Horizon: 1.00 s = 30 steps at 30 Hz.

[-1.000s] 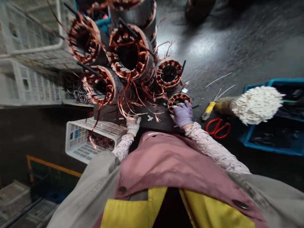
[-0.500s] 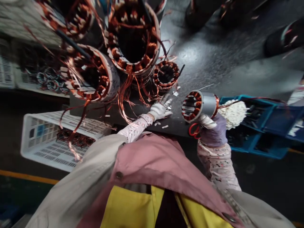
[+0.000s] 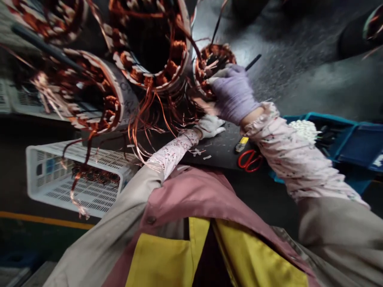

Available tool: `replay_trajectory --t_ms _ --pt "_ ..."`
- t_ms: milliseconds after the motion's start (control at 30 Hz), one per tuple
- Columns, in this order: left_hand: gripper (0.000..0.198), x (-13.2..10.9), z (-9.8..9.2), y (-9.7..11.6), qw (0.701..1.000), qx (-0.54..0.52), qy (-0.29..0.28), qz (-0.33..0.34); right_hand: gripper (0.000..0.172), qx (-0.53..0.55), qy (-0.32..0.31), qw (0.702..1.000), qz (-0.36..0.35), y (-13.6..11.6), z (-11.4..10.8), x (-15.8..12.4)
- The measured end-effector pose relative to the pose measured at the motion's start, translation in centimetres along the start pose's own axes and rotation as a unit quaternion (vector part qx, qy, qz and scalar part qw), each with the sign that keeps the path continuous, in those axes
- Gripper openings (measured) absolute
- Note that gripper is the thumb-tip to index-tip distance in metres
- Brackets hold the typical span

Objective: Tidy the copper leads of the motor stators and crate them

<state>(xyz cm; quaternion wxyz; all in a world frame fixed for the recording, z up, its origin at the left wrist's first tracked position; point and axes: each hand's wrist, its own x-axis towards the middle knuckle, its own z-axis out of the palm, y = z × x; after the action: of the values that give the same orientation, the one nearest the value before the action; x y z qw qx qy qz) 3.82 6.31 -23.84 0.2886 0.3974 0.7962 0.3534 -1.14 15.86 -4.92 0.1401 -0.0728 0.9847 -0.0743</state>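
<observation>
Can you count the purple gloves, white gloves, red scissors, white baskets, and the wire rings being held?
purple glove: 1
white glove: 1
red scissors: 1
white basket: 1
small stator, held by the purple glove: 1
Total: 5

Scissors [image 3: 249, 160] lie on the table [image 3: 221, 147], right of the crate [image 3: 74, 179].

Big stators [image 3: 149, 44], wire tangle [image 3: 146, 115] left of small stator [image 3: 204, 63]; open tabletop [image 3: 284, 67] right.

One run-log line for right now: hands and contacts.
left hand: open, resting on table | right hand: gripping small stator | nearby: red scissors, large stators
</observation>
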Motion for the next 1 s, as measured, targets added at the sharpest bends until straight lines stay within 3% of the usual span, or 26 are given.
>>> replay_trajectory --t_ms 100,233,367,467,567,667,733,800,900,967,1000 --pt "0.042 -2.0 -2.4 -0.3 0.991 0.049 -0.079 0.095 0.041 0.005 -0.022 1.000 0.002 0.0 0.4 0.5" --pt "0.074 -6.7 -3.4 -0.8 0.975 0.092 -0.131 0.153 0.009 0.069 -0.003 0.996 -0.053 -0.5 1.6 0.3" --pt "0.094 -10.4 -1.9 -0.5 0.969 0.137 -0.153 0.134 0.025 0.121 0.030 0.991 -0.055 -1.6 2.8 0.8" --pt "0.076 -11.4 -0.6 -0.1 0.968 0.165 -0.149 0.118 0.032 0.161 0.055 0.985 -0.040 -2.1 2.6 -0.1" --pt "0.045 -11.3 0.1 -0.1 0.970 0.167 -0.138 0.114 0.039 0.193 0.054 0.979 -0.031 -2.1 1.6 -3.1" --pt "0.030 -10.9 0.4 -0.4 0.973 0.159 -0.132 0.101 0.054 0.213 0.066 0.975 0.020 -1.5 1.3 -5.5" --pt "0.027 -10.8 0.4 -0.5 0.975 0.161 -0.129 0.087 0.077 0.228 0.109 0.966 0.054 -0.8 1.9 -5.5" --pt "0.027 -10.7 0.2 -0.3 0.974 0.167 -0.128 0.087 0.088 0.257 0.164 0.951 0.057 -0.2 2.8 -4.2" --pt "0.029 -10.5 -0.2 0.1 0.969 0.180 -0.124 0.116 0.076 0.291 0.281 0.915 0.002 0.3 4.3 -3.3" --pt "0.029 -10.3 -0.3 0.3 0.964 0.183 -0.128 0.140 0.065 0.292 0.389 0.874 0.003 0.3 5.8 -5.1" --pt "0.027 -10.1 -0.4 0.3 0.962 0.181 -0.137 0.152 0.059 0.292 0.433 0.852 0.038 0.1 6.9 -6.8"
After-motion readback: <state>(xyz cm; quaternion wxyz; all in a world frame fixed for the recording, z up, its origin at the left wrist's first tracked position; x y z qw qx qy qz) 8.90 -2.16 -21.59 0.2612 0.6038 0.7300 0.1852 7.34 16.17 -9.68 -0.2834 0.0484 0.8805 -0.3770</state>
